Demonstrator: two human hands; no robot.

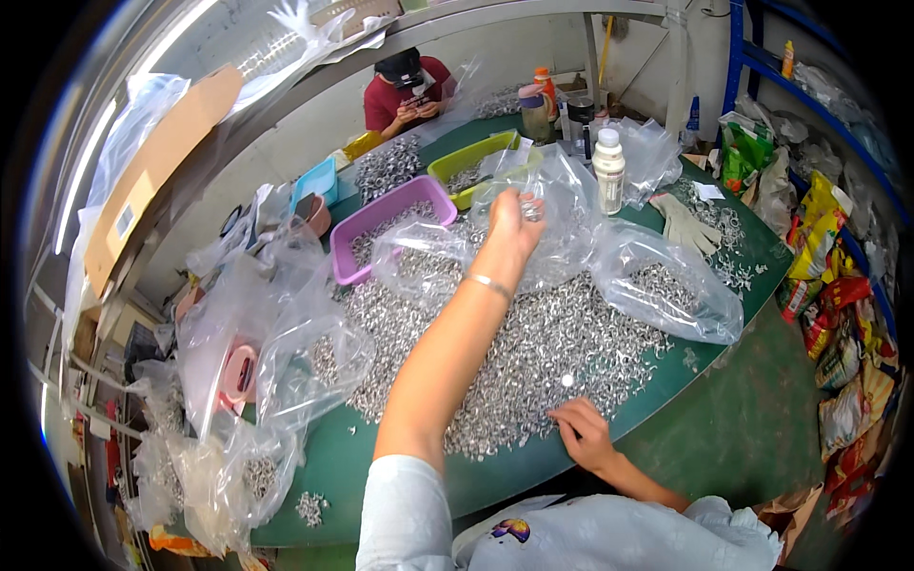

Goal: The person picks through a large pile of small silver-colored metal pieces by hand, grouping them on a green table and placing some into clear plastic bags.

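A wide heap of small, shiny, hook-like metal pieces (pixel 533 352) covers the middle of the green table. My left hand (pixel 515 221) reaches across the heap to its far side, at a clear plastic bag (pixel 562 190). Its fingers are curled, and grey metal bits show among them. At the heap's near edge rests my right hand (pixel 585 434), its fingertips on the loose pieces and its thumb apart from the fingers. Just beyond those fingertips lies a small white round spot (pixel 567 380); I cannot make out what it is.
Behind the heap stand a purple basin (pixel 340 249), a green basin (pixel 440 169) and a white bottle (pixel 608 171). Clear bags (pixel 700 300) holding metal pieces flank it. A glove (pixel 687 226) lies at right. Across the table sits another person (pixel 381 100). Colourful sacks (pixel 838 362) line the right wall.
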